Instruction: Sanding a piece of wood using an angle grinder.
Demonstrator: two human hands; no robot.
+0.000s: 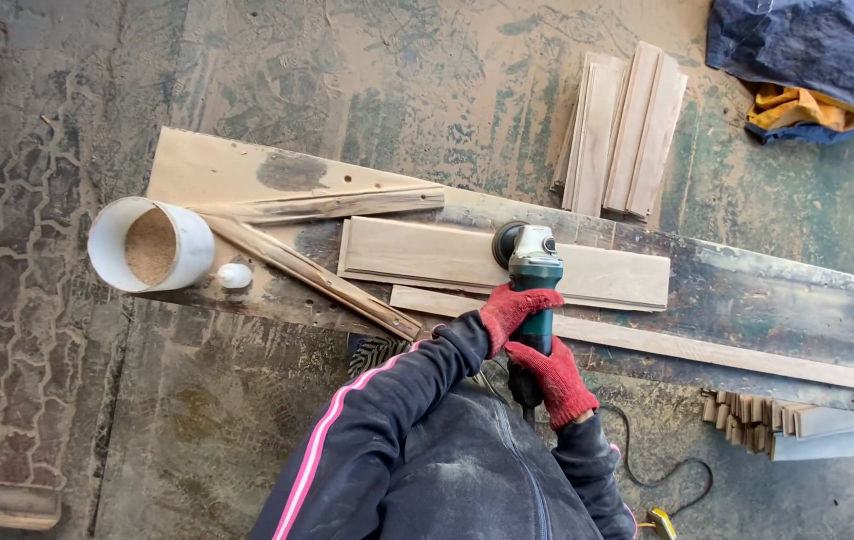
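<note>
From the head camera, looking straight down, an angle grinder [530, 262] rests with its disc on a pale wooden plank [427, 258] that lies flat on a long, dusty work board [747, 300]. The left hand [513, 310], in a red knit glove, is wrapped around the grinder's green body just behind the head. The right hand [555, 380], gloved the same, is clenched around the rear of the handle, nearer the person's dark jacket. Left of the plank, two rough strips [317, 240] cross the board, and beyond them stand a white tube of sawdust [150, 243] and a small white knob [235, 275]. Above the plank, off the board, lies a stack of planks [622, 130]. Below the plank's right end, short wood offcuts [747, 412] sit on the floor.
</note>
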